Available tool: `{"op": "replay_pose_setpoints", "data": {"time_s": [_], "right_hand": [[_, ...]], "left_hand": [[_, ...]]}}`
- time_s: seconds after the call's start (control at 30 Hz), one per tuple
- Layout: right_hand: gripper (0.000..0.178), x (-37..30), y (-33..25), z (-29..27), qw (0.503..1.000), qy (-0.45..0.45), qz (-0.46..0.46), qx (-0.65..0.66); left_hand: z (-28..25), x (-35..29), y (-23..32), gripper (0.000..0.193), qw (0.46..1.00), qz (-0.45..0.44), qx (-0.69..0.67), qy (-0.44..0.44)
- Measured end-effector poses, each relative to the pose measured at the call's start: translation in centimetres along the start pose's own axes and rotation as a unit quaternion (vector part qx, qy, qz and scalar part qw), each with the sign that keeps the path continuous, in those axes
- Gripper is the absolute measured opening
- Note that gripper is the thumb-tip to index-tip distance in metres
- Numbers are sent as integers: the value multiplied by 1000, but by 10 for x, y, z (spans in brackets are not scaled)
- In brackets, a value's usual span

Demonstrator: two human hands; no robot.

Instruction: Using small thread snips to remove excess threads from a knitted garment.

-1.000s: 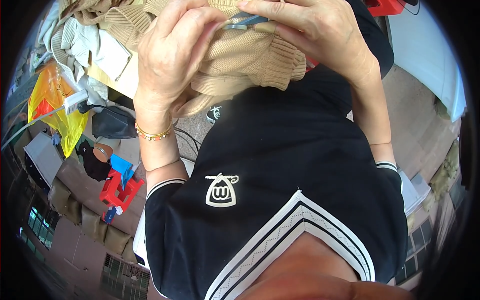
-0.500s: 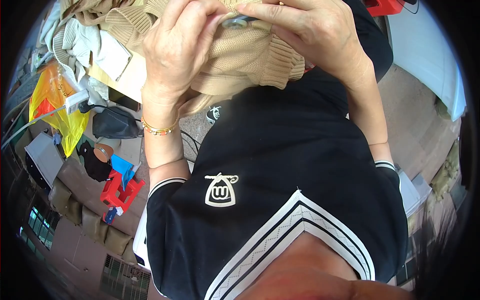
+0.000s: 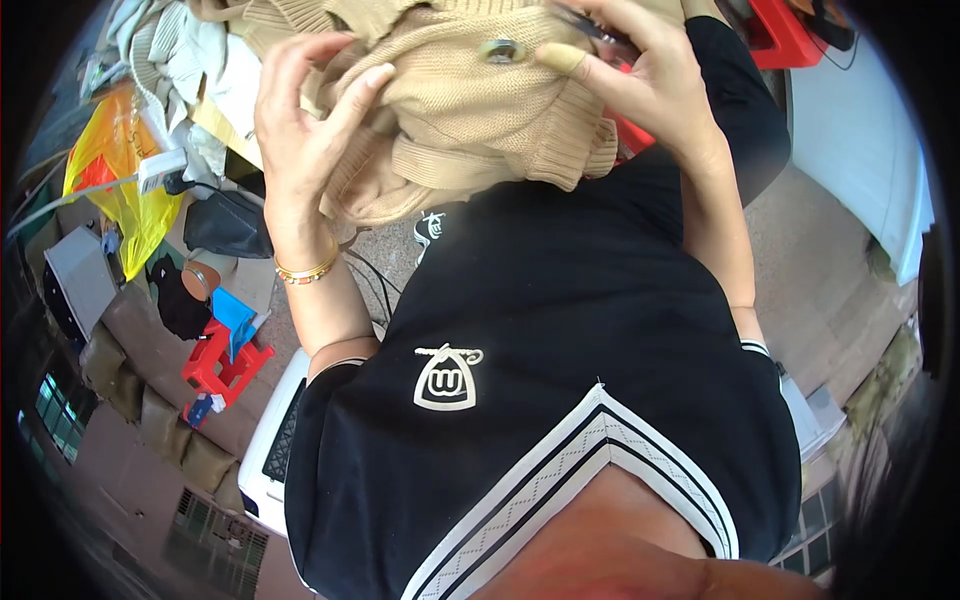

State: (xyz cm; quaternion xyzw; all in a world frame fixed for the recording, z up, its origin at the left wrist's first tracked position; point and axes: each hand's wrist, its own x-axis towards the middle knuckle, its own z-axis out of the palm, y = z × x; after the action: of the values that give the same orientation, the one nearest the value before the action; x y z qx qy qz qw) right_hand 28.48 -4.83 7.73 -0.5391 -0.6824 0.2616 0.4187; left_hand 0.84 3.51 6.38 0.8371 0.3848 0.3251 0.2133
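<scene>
A beige knitted garment (image 3: 465, 110) with ribbed edges lies bunched at the top of the head view, in front of my body. On it sits a small shiny round button (image 3: 503, 52), slightly blurred. My left hand (image 3: 300, 130) is at the garment's left side, thumb and fingers apart, with no fold pinched between them. My right hand (image 3: 655, 85) is closed around a dark slim tool (image 3: 592, 25), smeared by motion and partly hidden by the fingers. The right thumb points toward the button and is apart from it.
More beige and white knitwear (image 3: 190, 60) is heaped at the far left. Below it are a yellow plastic bag (image 3: 135, 215), a white plug block (image 3: 162, 170) with cables, and a red stool (image 3: 225, 365). Another red stool (image 3: 785, 35) stands at the far right, beside a white panel (image 3: 860, 130).
My hands have moved apart: the left shifted left and let go of the fabric, the right drew back from the button with the dark tool. The button now shows uncovered.
</scene>
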Motion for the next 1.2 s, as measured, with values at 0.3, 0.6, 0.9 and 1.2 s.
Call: {"op": "replay_pose_setpoints", "data": {"time_s": [0.3, 0.6, 0.9, 1.2], "right_hand": [[27, -1, 40, 11, 997, 16, 23, 68], [25, -13, 49, 9, 997, -33, 52, 37], [47, -12, 4, -8, 978, 5, 53, 200], [20, -4, 3, 4, 923, -105, 78, 362]], "left_hand": [[-19, -17, -15, 28, 943, -169, -227, -174], [-37, -6, -14, 26, 912, -154, -354, -141], [-30, 23, 49, 33, 899, -157, -382, -142], [0, 24, 71, 34, 858, -118, -468, -176]]}}
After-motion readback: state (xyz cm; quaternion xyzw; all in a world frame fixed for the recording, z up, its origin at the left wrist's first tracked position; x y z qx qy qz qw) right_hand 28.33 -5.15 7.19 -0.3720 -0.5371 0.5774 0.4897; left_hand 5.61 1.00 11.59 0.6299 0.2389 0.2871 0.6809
